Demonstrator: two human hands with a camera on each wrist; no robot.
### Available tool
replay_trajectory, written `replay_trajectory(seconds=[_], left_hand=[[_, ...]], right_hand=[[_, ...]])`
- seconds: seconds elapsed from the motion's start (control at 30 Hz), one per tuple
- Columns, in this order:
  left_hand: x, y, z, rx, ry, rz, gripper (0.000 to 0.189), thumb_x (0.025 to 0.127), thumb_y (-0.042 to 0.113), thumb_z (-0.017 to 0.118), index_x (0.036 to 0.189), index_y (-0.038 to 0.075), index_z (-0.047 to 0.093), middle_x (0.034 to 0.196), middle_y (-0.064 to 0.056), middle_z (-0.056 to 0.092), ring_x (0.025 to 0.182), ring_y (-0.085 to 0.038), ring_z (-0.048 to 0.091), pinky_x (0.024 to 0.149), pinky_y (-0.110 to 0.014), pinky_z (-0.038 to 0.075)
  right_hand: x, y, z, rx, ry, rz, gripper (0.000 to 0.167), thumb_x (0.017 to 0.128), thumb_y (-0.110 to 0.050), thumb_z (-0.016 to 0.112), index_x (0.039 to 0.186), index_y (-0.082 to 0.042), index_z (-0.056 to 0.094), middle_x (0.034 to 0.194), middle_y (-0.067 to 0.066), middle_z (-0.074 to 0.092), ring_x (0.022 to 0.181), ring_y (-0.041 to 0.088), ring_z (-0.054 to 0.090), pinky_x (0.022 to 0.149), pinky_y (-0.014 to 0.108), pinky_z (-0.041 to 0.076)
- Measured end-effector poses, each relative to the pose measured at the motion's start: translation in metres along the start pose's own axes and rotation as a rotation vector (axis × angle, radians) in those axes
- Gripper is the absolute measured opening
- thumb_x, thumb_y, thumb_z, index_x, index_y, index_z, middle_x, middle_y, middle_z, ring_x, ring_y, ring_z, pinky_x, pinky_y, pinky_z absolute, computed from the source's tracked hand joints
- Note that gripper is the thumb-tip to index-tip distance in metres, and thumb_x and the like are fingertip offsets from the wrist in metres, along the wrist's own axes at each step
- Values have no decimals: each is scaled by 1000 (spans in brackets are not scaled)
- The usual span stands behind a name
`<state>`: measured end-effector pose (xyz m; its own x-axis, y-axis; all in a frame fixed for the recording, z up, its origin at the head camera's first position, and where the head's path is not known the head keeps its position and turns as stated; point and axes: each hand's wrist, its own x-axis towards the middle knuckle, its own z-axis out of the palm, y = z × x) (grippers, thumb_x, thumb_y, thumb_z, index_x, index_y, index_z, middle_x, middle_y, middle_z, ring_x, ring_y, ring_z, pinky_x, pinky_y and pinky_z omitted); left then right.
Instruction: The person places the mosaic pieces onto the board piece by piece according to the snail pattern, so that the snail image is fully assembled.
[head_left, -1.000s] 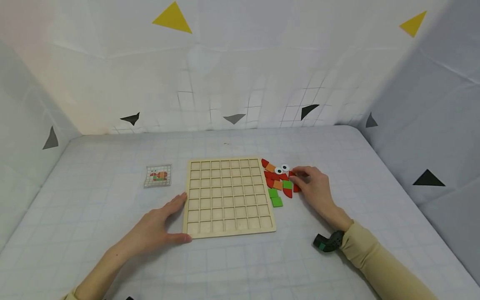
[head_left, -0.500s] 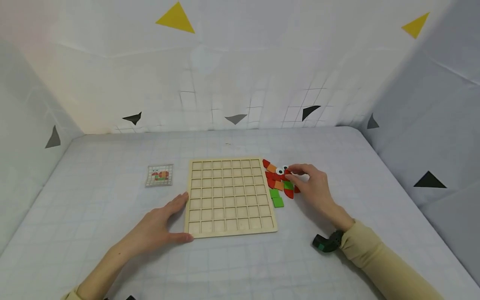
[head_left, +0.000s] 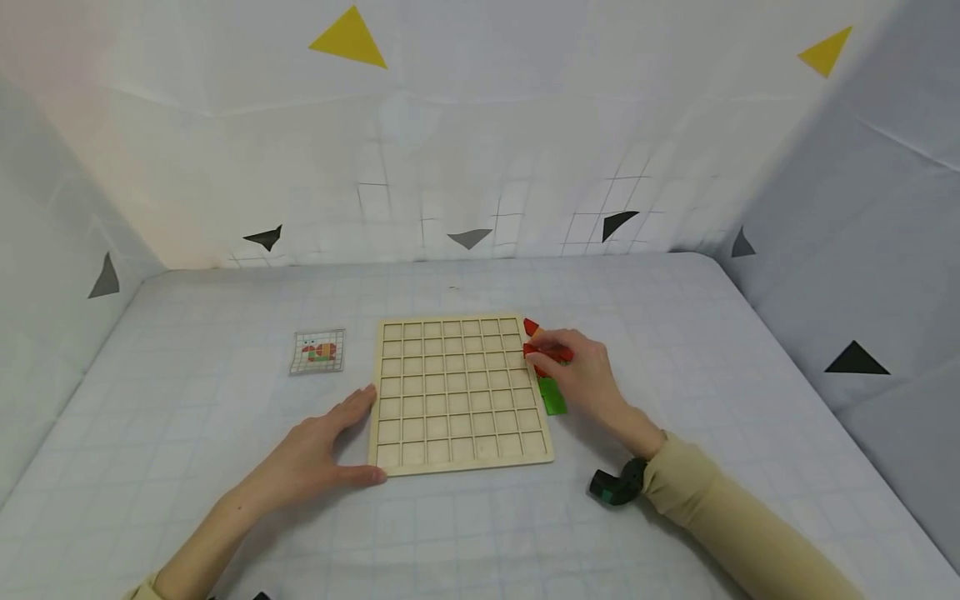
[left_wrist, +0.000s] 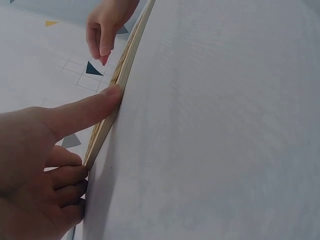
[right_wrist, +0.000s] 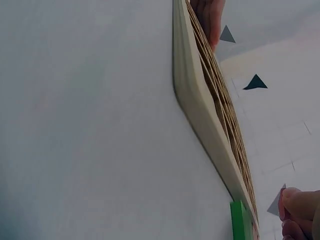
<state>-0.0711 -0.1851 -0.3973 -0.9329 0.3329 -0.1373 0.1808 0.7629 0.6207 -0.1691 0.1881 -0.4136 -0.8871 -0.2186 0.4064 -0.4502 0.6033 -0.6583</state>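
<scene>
A pale wooden grid board [head_left: 457, 404] lies in the middle of the table. My left hand [head_left: 306, 457] rests along its left side, thumb at the near left corner and fingertips at the edge, fingers mostly straight. Over the board's right edge, my right hand [head_left: 581, 371] pinches a small red tile [left_wrist: 104, 60] between thumb and fingers. That tile shows above the board's level in both wrist views. Beneath and around the right hand are loose tiles, including green tiles [head_left: 553, 397] and a red-tipped one [head_left: 531, 326]; others are hidden by the hand.
Left of the board lies a small gridded picture card [head_left: 318, 352] with a red, orange and green figure. A white cloth with a faint grid covers the table, and cloth walls stand behind and at both sides.
My right hand has moved left from the far side of the tile pile to the board's right edge, carrying a red tile. The left hand stays at the board.
</scene>
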Motion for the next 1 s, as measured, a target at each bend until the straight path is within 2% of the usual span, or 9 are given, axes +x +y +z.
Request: replay_trajectory(seconds=[0.3, 0.5, 0.6, 0.73, 1.0], left_hand=[[0, 0, -1, 6, -1, -6, 108, 71, 56, 84, 157, 16, 33, 161, -12, 34, 147, -37, 33, 114, -61, 31], [-1, 1, 0, 1, 3, -6, 108, 71, 56, 84, 157, 16, 33, 161, -12, 34, 147, -37, 33, 114, -62, 30], [0, 1, 1, -1, 3, -3, 108, 71, 56, 84, 157, 16, 33, 161, -12, 34, 147, -36, 32, 115, -61, 30], [0, -1, 2, -3, 1, -3, 109, 70, 57, 84, 157, 16, 33, 161, -11, 33, 148, -36, 31, 116, -60, 30], [-1, -1, 0, 7, 7, 0, 108, 71, 59, 83, 157, 18, 33, 161, -12, 34, 147, -36, 33, 114, -61, 32]], right_hand=[[7, -12, 18, 27, -30, -15, 26, 85, -12, 80, 109, -5, 74, 102, 8, 75, 92, 22, 69, 77, 39, 55], [8, -16, 30, 53, -30, -41, 24, 86, -16, 80, 108, -8, 74, 100, 5, 74, 83, 16, 63, 68, 30, 49], [7, -16, 33, 63, -19, -61, 23, 85, -15, 80, 107, -10, 75, 97, 3, 73, 83, 15, 62, 65, 28, 46], [5, -11, 37, 52, -8, -79, 25, 84, -15, 81, 108, -9, 75, 98, 2, 75, 87, 14, 64, 66, 29, 49], [5, -6, 42, 57, -26, -113, 26, 84, -13, 81, 108, -7, 74, 100, 4, 75, 84, 14, 69, 71, 29, 57]])
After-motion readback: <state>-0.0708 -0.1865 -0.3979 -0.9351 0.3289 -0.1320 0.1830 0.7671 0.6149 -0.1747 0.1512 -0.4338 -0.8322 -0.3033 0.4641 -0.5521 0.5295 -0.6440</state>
